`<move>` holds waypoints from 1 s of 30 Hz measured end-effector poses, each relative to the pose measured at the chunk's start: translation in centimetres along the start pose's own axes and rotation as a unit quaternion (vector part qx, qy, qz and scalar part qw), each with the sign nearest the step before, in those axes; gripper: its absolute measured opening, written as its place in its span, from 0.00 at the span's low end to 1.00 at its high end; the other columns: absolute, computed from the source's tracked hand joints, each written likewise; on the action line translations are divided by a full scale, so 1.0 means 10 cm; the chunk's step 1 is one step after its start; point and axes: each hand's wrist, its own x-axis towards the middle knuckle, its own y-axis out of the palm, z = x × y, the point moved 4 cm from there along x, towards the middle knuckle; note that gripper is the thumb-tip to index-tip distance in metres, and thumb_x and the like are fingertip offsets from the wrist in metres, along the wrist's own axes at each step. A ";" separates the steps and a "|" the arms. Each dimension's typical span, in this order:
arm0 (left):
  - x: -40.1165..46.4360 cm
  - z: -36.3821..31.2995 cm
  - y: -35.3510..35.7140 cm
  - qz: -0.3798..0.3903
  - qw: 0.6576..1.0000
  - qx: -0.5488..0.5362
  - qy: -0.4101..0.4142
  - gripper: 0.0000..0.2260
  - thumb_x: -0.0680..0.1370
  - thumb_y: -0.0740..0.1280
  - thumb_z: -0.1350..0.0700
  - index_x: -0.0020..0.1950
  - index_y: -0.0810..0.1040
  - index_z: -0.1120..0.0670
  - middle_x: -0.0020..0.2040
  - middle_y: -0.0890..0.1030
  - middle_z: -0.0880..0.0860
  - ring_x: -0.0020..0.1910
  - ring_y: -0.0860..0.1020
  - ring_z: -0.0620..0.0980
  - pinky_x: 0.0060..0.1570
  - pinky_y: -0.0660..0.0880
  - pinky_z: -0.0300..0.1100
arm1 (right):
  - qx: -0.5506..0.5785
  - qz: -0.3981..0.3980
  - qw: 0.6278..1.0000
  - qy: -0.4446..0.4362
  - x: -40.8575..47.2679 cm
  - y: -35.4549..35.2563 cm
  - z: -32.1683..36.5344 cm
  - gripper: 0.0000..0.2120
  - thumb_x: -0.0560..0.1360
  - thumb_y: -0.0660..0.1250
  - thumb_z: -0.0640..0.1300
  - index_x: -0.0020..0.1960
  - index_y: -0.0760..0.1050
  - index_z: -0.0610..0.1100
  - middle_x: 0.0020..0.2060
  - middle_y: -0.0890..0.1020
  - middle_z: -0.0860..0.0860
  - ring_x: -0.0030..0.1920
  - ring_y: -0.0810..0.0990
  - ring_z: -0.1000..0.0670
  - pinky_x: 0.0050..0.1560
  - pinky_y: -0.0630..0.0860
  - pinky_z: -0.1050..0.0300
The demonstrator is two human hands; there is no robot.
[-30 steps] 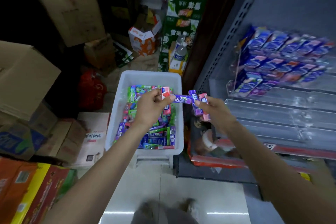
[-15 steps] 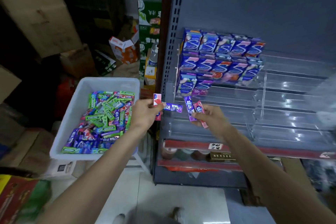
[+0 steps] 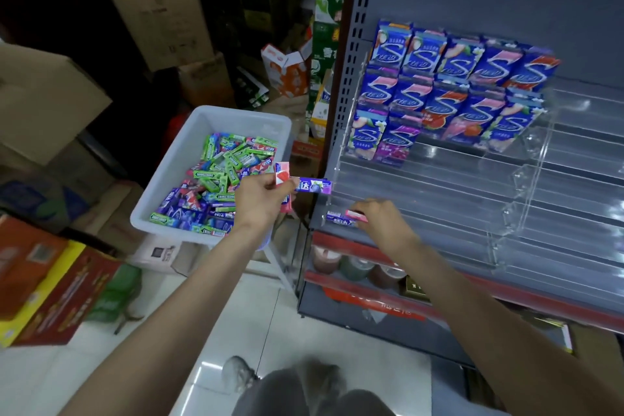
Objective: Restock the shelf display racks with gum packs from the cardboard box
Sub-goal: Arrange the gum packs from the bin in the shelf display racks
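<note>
Right hand [image 3: 380, 219] pinches two gum packs [image 3: 344, 217] at the clear rack's [image 3: 439, 199] lowest tier; left hand [image 3: 263, 199] grips more packs [image 3: 304, 184]. Most tiers beyond the fingers stand unfilled; the white bin [image 3: 175, 159] remains loaded.

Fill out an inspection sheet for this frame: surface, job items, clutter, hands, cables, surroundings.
Surface: clear display rack on a grey shelf, top tiers stocked with blue gum boxes, lower tiers bare.
Job items: white bin of loose gum packs.
Clutter: cardboard boxes stacked at left.
Hands: left hand grips a purple pack and a red one; right hand holds two packs at the rack's lower left edge.
Cables: nothing seen.
Surroundings: tiled floor, dim storeroom.
</note>
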 end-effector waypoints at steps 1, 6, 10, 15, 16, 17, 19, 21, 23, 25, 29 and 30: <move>-0.01 -0.01 -0.02 -0.003 1.000 -0.018 0.002 0.16 0.74 0.71 0.62 0.31 0.71 0.69 0.22 0.63 0.50 0.18 0.59 0.42 0.20 0.56 0.31 | -0.006 0.002 1.000 0.000 0.01 0.01 0.00 0.16 0.76 0.64 0.36 0.63 0.76 0.44 0.57 0.79 0.44 0.56 0.77 0.42 0.57 0.74 0.49; -0.07 -0.03 -0.05 0.003 1.000 -0.024 0.005 0.14 0.74 0.70 0.62 0.33 0.73 0.68 0.17 0.66 0.44 0.17 0.64 0.39 0.21 0.59 0.28 | 0.039 -0.005 0.999 0.012 -0.04 0.00 -0.05 0.11 0.75 0.67 0.37 0.57 0.78 0.44 0.51 0.81 0.43 0.50 0.79 0.42 0.51 0.77 0.48; -0.16 -0.07 -0.01 0.019 1.000 -0.015 0.009 0.10 0.75 0.70 0.62 0.34 0.75 0.61 0.16 0.69 0.42 0.18 0.68 0.37 0.21 0.61 0.26 | 0.088 0.021 0.996 0.013 -0.08 -0.01 -0.03 0.09 0.75 0.68 0.41 0.54 0.78 0.41 0.47 0.81 0.42 0.47 0.78 0.43 0.43 0.70 0.56; -0.19 -0.08 -0.02 0.019 1.000 -0.012 0.001 0.08 0.75 0.70 0.61 0.37 0.78 0.63 0.17 0.71 0.42 0.18 0.69 0.37 0.21 0.62 0.26 | 0.179 0.022 0.982 0.051 -0.09 -0.07 -0.10 0.11 0.78 0.64 0.44 0.50 0.77 0.35 0.41 0.80 0.41 0.42 0.75 0.46 0.38 0.65 0.56; -0.20 -0.09 -0.02 0.020 1.000 -0.011 0.001 0.09 0.75 0.69 0.62 0.36 0.77 0.63 0.16 0.70 0.42 0.18 0.69 0.37 0.21 0.62 0.27 | 0.200 0.026 0.978 0.060 -0.09 -0.07 -0.10 0.12 0.78 0.64 0.45 0.50 0.77 0.34 0.41 0.80 0.40 0.42 0.76 0.45 0.40 0.67 0.55; -0.22 -0.10 -0.02 0.020 1.000 -0.011 0.001 0.09 0.75 0.69 0.62 0.36 0.76 0.62 0.16 0.70 0.41 0.18 0.69 0.37 0.21 0.62 0.27 | 0.222 0.027 0.973 0.065 -0.10 -0.09 -0.10 0.13 0.78 0.63 0.45 0.51 0.76 0.34 0.42 0.80 0.39 0.43 0.77 0.43 0.43 0.70 0.54; -0.23 -0.12 -0.02 0.016 1.000 -0.017 -0.001 0.06 0.75 0.69 0.62 0.39 0.78 0.62 0.16 0.71 0.41 0.19 0.70 0.36 0.21 0.63 0.26 | 0.252 0.031 0.964 0.076 -0.12 -0.12 -0.09 0.13 0.79 0.62 0.45 0.54 0.77 0.36 0.46 0.81 0.39 0.45 0.79 0.41 0.47 0.73 0.51; -0.22 -0.12 -0.02 0.009 1.000 -0.023 -0.002 0.05 0.75 0.69 0.62 0.41 0.80 0.63 0.17 0.72 0.41 0.19 0.70 0.35 0.22 0.63 0.26 | 0.278 0.034 0.956 0.086 -0.16 -0.20 -0.05 0.13 0.79 0.60 0.44 0.56 0.76 0.36 0.38 0.79 0.43 0.35 0.75 0.48 0.38 0.69 0.57; -0.21 -0.11 -0.02 0.007 1.000 -0.025 -0.002 0.06 0.75 0.70 0.61 0.43 0.80 0.64 0.19 0.74 0.42 0.20 0.71 0.35 0.23 0.64 0.25 | 0.326 0.024 0.940 0.098 -0.18 -0.28 -0.04 0.14 0.79 0.60 0.42 0.57 0.76 0.33 0.33 0.74 0.44 0.31 0.68 0.53 0.32 0.65 0.62; -0.21 -0.11 -0.01 0.004 1.000 -0.024 0.000 0.06 0.75 0.70 0.61 0.43 0.81 0.64 0.23 0.76 0.44 0.21 0.72 0.35 0.23 0.64 0.25 | 0.382 0.002 0.919 0.099 -0.21 -0.37 -0.05 0.13 0.79 0.61 0.40 0.57 0.76 0.32 0.37 0.79 0.41 0.33 0.71 0.54 0.33 0.67 0.65; -0.17 -0.11 0.04 0.005 1.000 -0.008 0.004 0.05 0.74 0.70 0.60 0.40 0.81 0.60 0.20 0.75 0.42 0.20 0.71 0.36 0.23 0.64 0.26 | 0.447 -0.036 0.890 0.078 -0.25 -0.53 -0.06 0.09 0.77 0.64 0.37 0.57 0.76 0.39 0.41 0.81 0.49 0.39 0.79 0.56 0.41 0.76 0.68; -0.16 -0.10 0.05 0.006 1.000 -0.006 0.005 0.05 0.74 0.71 0.60 0.39 0.81 0.60 0.19 0.74 0.42 0.20 0.70 0.36 0.23 0.64 0.26 | 0.453 -0.049 0.887 0.076 -0.24 -0.55 -0.08 0.10 0.76 0.65 0.37 0.57 0.76 0.39 0.43 0.81 0.48 0.40 0.80 0.54 0.44 0.77 0.66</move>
